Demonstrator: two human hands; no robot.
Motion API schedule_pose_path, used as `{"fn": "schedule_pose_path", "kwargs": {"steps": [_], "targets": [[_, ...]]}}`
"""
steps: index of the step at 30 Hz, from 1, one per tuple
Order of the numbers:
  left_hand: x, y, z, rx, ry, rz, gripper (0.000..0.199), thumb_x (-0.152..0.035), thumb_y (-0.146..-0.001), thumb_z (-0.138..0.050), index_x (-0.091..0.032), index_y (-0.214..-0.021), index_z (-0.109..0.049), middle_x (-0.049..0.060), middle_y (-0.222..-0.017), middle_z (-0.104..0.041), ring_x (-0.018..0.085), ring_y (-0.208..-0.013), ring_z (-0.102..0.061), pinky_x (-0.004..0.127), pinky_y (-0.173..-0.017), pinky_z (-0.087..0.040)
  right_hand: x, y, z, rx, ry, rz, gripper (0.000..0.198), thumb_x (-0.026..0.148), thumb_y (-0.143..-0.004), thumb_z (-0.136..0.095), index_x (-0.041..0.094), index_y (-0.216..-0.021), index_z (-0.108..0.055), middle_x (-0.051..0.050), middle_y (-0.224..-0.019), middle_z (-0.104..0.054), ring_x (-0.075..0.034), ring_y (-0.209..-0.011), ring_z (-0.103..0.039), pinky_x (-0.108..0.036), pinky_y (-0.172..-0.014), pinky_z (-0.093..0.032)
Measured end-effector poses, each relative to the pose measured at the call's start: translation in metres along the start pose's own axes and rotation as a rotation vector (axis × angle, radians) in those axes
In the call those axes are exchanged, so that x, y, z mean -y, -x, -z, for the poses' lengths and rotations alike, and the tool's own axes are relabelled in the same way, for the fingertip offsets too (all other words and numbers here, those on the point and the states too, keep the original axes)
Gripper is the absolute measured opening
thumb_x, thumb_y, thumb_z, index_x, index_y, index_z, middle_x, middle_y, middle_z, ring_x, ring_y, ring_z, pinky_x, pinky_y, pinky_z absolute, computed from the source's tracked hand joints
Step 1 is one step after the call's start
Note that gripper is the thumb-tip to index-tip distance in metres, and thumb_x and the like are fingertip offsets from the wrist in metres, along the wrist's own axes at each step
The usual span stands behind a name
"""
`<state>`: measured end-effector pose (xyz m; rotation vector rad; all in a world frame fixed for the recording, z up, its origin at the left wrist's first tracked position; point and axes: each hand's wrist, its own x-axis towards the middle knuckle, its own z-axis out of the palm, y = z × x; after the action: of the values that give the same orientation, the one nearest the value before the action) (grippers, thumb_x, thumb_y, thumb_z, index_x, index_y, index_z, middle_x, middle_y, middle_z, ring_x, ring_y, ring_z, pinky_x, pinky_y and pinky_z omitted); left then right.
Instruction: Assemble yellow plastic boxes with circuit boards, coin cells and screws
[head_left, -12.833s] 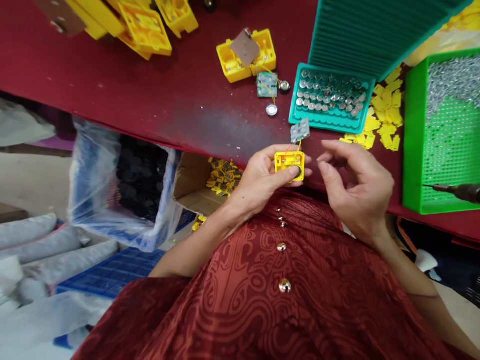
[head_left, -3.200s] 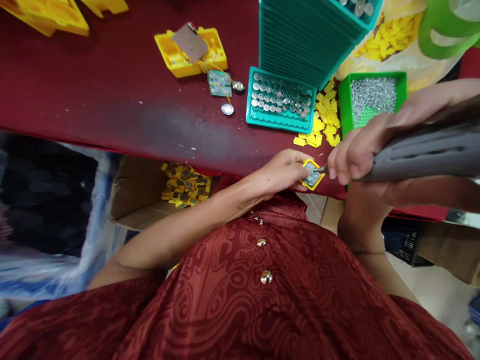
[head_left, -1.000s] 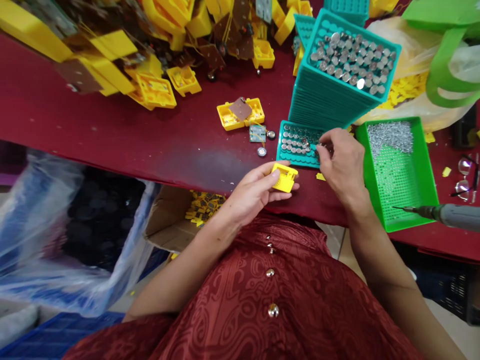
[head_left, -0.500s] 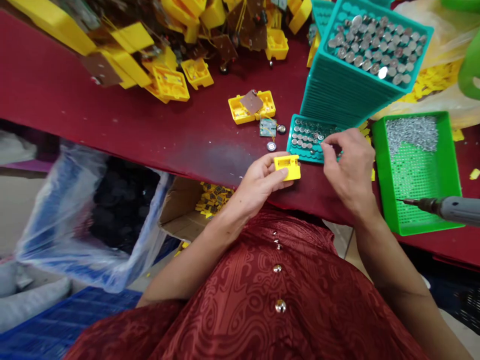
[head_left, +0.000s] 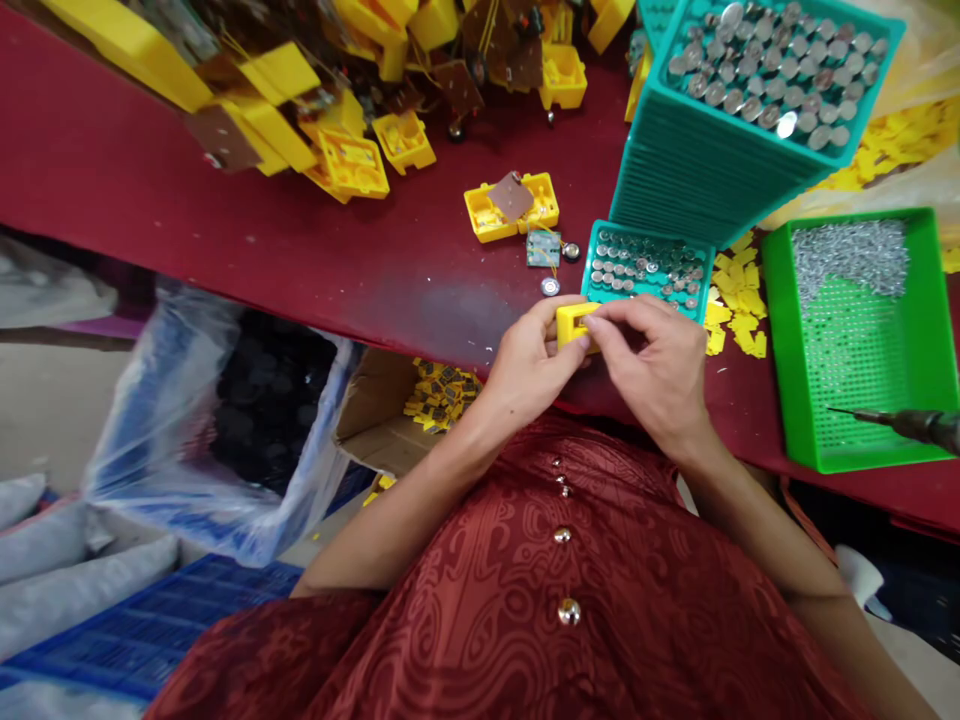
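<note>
My left hand [head_left: 536, 350] is closed around a small yellow plastic case [head_left: 568, 322], held just over the table's front edge. The thumb and fingers of my right hand [head_left: 651, 360] are pinched at the opening of that case; anything between them is hidden. Right behind the hands lies a teal tray [head_left: 707, 290] with rows of silver button cells [head_left: 616, 268]. To its left a green circuit board [head_left: 543, 248] is wired to round parts. An open yellow case [head_left: 489, 218] with a brown plate [head_left: 511, 196] across it lies behind the board.
A tall stack of teal trays [head_left: 675, 170] stands behind, button cells on top. On the right, a green basket [head_left: 787, 380] contains metal pieces, with a screwdriver [head_left: 900, 420] over it. Wired yellow cases [head_left: 352, 165] are heaped at back left. A plastic-lined bin [head_left: 142, 430] stands below.
My right hand has moved left from the teal tray of button cells to the yellow case. The left hand still holds the case, now tilted differently. The whole view has shifted slightly.
</note>
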<state>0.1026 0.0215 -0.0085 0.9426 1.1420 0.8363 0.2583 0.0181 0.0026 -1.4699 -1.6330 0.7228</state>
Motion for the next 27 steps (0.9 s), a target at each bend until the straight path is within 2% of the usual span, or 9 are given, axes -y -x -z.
{"fn": "schedule_pose_path", "kwargs": {"steps": [3,6,8,11,13,18,23,27], "targets": [[-0.003,-0.001,-0.001,0.009,0.061,0.075,0.038,-0.011,-0.089,-0.068,-0.014,-0.127,-0.064,0.011,-0.121,-0.079,0.017,-0.103,-0.076,0.025,-0.083,-0.063,-0.006,0.0,0.013,0.047,-0.171,-0.113,0.014,0.03,-0.093,-0.073,0.024,-0.096,-0.085,-0.002,-0.093,-0.081,-0.016,-0.082,-0.071,-0.033,-0.081,-0.061],[-0.004,-0.002,-0.001,0.008,0.076,0.099,0.039,-0.01,-0.089,-0.069,-0.014,-0.128,-0.064,0.01,-0.12,-0.079,0.017,-0.102,-0.077,0.024,-0.082,-0.064,-0.01,0.001,0.023,0.11,-0.274,-0.187,0.021,0.031,-0.093,-0.072,0.025,-0.107,-0.086,-0.001,-0.093,-0.081,-0.014,-0.073,-0.069,-0.031,-0.073,-0.061],[-0.003,-0.004,-0.001,0.013,0.077,0.085,0.039,-0.01,-0.089,-0.069,-0.014,-0.128,-0.065,0.01,-0.121,-0.079,0.017,-0.103,-0.077,0.024,-0.082,-0.065,-0.01,0.0,0.026,0.107,-0.284,-0.182,0.022,0.028,-0.094,-0.07,0.026,-0.108,-0.087,-0.002,-0.094,-0.081,-0.013,-0.074,-0.069,-0.031,-0.074,-0.062],[-0.001,-0.005,-0.003,0.022,0.08,0.063,0.038,-0.009,-0.09,-0.069,-0.015,-0.127,-0.065,0.01,-0.119,-0.079,0.017,-0.102,-0.077,0.025,-0.081,-0.066,-0.008,-0.001,0.024,0.08,-0.263,-0.109,0.022,0.019,-0.092,-0.07,0.026,-0.102,-0.087,-0.002,-0.098,-0.081,-0.015,-0.09,-0.074,-0.032,-0.086,-0.063],[0.0,-0.006,-0.005,0.029,0.079,0.058,0.037,-0.009,-0.09,-0.069,-0.015,-0.127,-0.065,0.01,-0.119,-0.079,0.017,-0.102,-0.077,0.026,-0.082,-0.066,-0.007,-0.002,0.022,0.074,-0.285,-0.092,0.022,0.016,-0.09,-0.07,0.026,-0.101,-0.087,-0.001,-0.099,-0.081,-0.015,-0.094,-0.074,-0.033,-0.088,-0.064],[0.004,-0.008,-0.007,0.036,0.061,0.018,0.039,-0.011,-0.089,-0.07,-0.015,-0.128,-0.064,0.012,-0.127,-0.077,0.018,-0.102,-0.077,0.029,-0.085,-0.066,-0.005,-0.002,0.018,0.063,-0.418,-0.188,0.012,0.018,-0.084,-0.078,0.023,-0.095,-0.079,0.002,-0.085,-0.076,-0.011,-0.071,-0.068,-0.027,-0.069,-0.062],[0.012,-0.007,-0.01,-0.003,-0.081,-0.117,0.043,-0.014,-0.09,-0.072,-0.019,-0.131,-0.064,0.012,-0.127,-0.079,0.023,-0.11,-0.076,0.035,-0.094,-0.064,0.001,-0.001,0.012,0.045,-0.324,-0.188,0.006,0.015,-0.084,-0.074,0.02,-0.087,-0.073,0.002,-0.083,-0.074,-0.011,-0.073,-0.069,-0.027,-0.071,-0.06],[0.013,0.001,-0.011,-0.036,-0.262,-0.204,0.04,-0.019,-0.093,-0.071,-0.021,-0.133,-0.067,0.011,-0.125,-0.08,0.026,-0.112,-0.076,0.041,-0.102,-0.061,0.001,-0.001,0.005,0.006,-0.134,-0.181,0.019,0.009,-0.078,-0.071,0.021,-0.092,-0.065,0.004,-0.081,-0.069,-0.01,-0.071,-0.065,-0.026,-0.068,-0.053]]}}
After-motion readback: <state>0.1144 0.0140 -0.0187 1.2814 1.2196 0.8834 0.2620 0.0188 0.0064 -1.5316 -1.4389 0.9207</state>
